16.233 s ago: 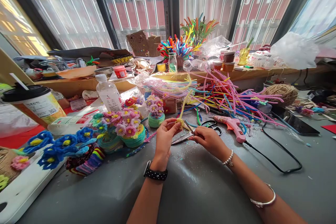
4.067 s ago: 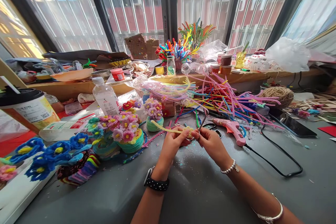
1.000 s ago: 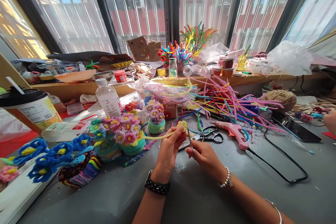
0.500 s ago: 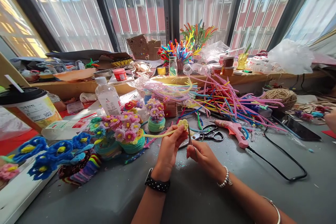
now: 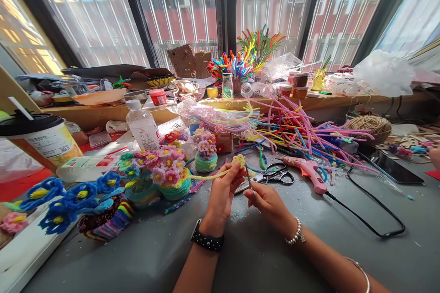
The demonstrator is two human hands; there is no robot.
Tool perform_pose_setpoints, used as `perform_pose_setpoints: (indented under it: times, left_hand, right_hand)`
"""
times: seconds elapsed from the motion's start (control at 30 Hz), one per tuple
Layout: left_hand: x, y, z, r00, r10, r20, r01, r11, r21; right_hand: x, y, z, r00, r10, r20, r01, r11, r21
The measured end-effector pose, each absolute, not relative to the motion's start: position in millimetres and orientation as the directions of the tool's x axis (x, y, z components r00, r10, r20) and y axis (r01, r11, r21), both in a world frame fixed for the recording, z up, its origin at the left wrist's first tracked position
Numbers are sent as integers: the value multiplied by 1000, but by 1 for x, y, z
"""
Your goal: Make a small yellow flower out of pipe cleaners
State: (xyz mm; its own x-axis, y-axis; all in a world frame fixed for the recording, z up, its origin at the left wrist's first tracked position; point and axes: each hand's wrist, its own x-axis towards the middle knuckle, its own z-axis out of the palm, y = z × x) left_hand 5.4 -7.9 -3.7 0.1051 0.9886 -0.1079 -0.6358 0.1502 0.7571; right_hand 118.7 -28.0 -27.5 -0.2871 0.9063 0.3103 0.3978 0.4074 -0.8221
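Note:
My left hand [image 5: 222,192] is closed on a small yellow pipe-cleaner flower [image 5: 238,161], whose yellow stem [image 5: 206,176] sticks out to the left. My right hand [image 5: 266,200] sits just to its right, fingers pinched on a thin dark wire [image 5: 248,178] that runs up to the flower. Both hands hover over the grey table [image 5: 261,247]. Black-handled scissors [image 5: 275,175] lie just behind my right hand.
A pink glue gun [image 5: 307,173] with a black cord [image 5: 374,219] lies to the right. Finished pipe-cleaner flower pots [image 5: 165,171] and blue flowers [image 5: 65,197] stand at left. A heap of loose pipe cleaners [image 5: 295,132], a water bottle [image 5: 141,124] and a twine ball [image 5: 369,126] sit behind.
My hands have stayed almost in place over the last second; the right hand has shifted slightly along the wire. Several seconds ago both hands held the flower closer together.

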Motion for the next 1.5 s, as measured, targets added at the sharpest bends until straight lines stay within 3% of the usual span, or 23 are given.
perform_pose_setpoints:
  times: [0.23,0.67,1.17,1.5]
  left_hand:
    - [4,-7,-3,90,995,-46,-662,94,744]
    - [5,-8,-1,103,992,-71,-612,119,782]
    - [6,-8,-3,129,989,-75,-574,136,807]
    - [3,-7,0,43,998,-35,-631,55,774]
  right_hand:
    - [127,-24,-28,-208,922,327,442,387,-809]
    - [127,-28,-23,-363,892,269,506,431,-747]
    - [127,-24,-30,-253,897,361,569,440,-695]
    - [134,-24,-20,-256,920,298,556,392,-733]
